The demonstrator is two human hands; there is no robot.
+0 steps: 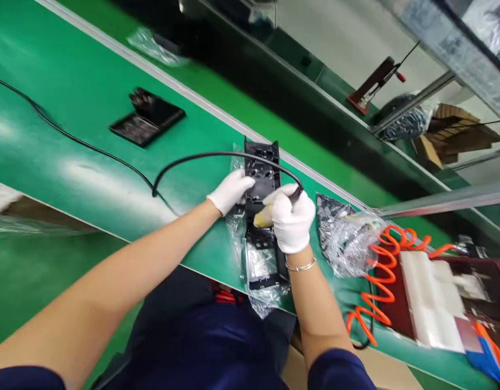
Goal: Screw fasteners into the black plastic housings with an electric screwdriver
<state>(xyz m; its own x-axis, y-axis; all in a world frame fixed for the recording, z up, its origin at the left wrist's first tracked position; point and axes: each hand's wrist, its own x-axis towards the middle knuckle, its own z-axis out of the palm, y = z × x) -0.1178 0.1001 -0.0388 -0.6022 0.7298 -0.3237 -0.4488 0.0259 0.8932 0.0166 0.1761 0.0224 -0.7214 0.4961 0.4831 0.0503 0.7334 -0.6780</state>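
Head view. We are pressing our left hand (230, 189), in a white glove, flat-fingered against the left edge of the black plastic panel (263, 216); it is clasping nothing, only steadying. Our right hand (291, 219), also gloved, is wrapped tight around a yellow-bodied tool (263, 218), its tip lying on the panel's middle. A black cable (217, 157) is arching from the tool's top over the panel and trailing left across the belt.

The panel is lying lengthwise on clear plastic wrap (237, 227), its near end overhanging the front edge of the green conveyor belt (71, 86). To the left the belt is giving open room; a second black part (146, 119) is sitting well apart. To the right, room is tighter: a crumpled clear bag (347, 238) is lying just beside our right wrist, then an orange coiled hose (382, 271) and white blocks (428, 298).
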